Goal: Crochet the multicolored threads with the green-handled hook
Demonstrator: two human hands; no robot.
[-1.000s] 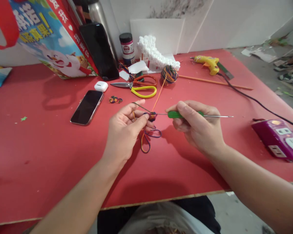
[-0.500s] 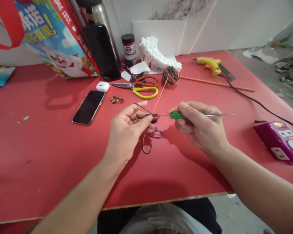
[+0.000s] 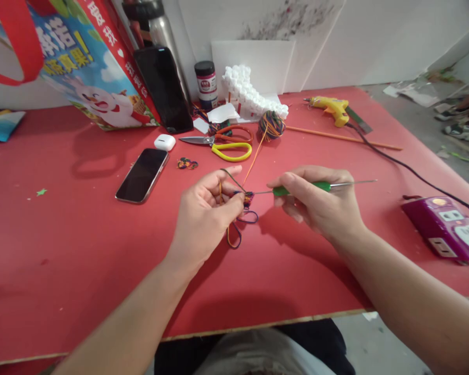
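Between thumb and fingers, my left hand (image 3: 209, 208) pinches a small multicoloured crochet piece (image 3: 249, 198). Yarn runs over the raised index finger, and loose loops of yarn (image 3: 234, 240) dangle below. My right hand (image 3: 316, 200) grips the green handle of a crochet hook (image 3: 321, 186). The hook's thin left end reaches the crochet piece; its other metal end points right. An orange strand leads from the piece up to a multicoloured yarn ball (image 3: 271, 125). Which stitch the hook tip sits in is too small to tell.
Scissors (image 3: 231, 151), a small yarn scrap (image 3: 187, 163), a phone (image 3: 143, 175) and a white earbud case (image 3: 164, 141) lie beyond my left hand. A yellow glue gun (image 3: 330, 108), an orange stick (image 3: 344, 137) and a purple power socket box (image 3: 445, 227) are at the right. A printed bag (image 3: 101, 99) stands back left.
The crochet piece and hook tip are slightly lower in view, and the hook now slants a little more. My right fingers have shifted on the handle. Both hands keep their holds.
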